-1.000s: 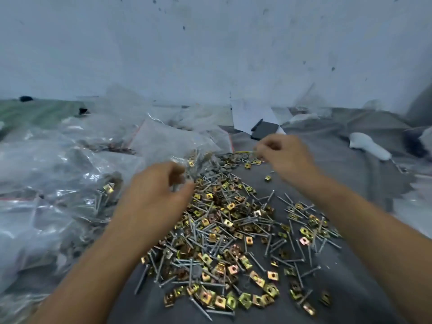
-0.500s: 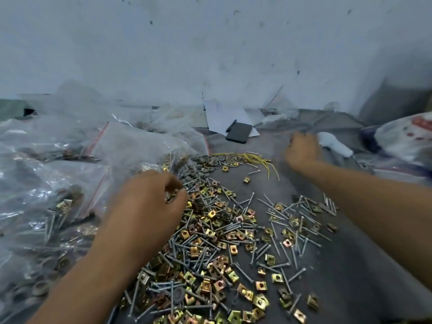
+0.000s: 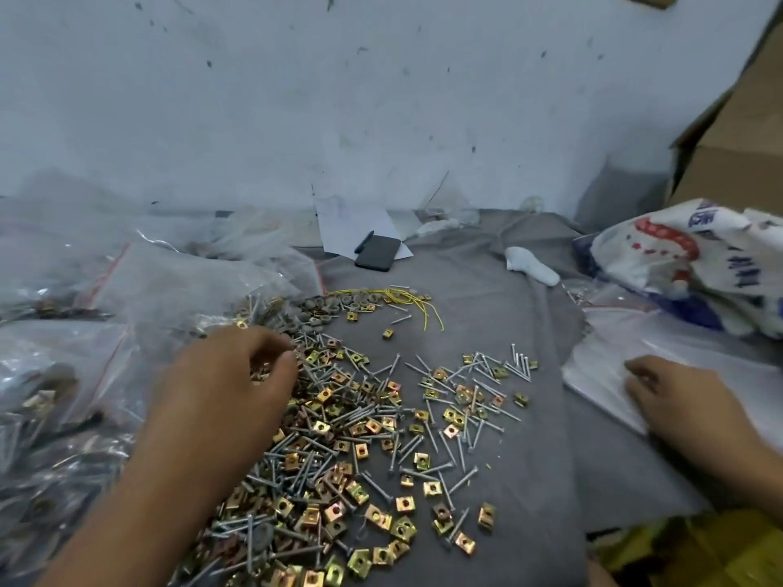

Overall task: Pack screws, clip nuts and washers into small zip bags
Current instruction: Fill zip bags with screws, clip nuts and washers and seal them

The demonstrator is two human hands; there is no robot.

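My left hand (image 3: pixel 229 387) is curled over the screws and clip nuts (image 3: pixel 347 421) heaped on the grey cloth (image 3: pixel 500 315), pinching some. My right hand (image 3: pixel 673 391) rests fingers-down on empty zip bags (image 3: pixel 601 366); can't tell if it's gripping them.

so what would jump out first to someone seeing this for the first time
The big scatter of brass-coloured clip nuts and silver screws spread over the grey cloth in the middle. The left hand hovers curled at the pile's upper left edge, while the right hand rests on a stack of clear zip bags at the right. Filled plastic bags crowd the left side.
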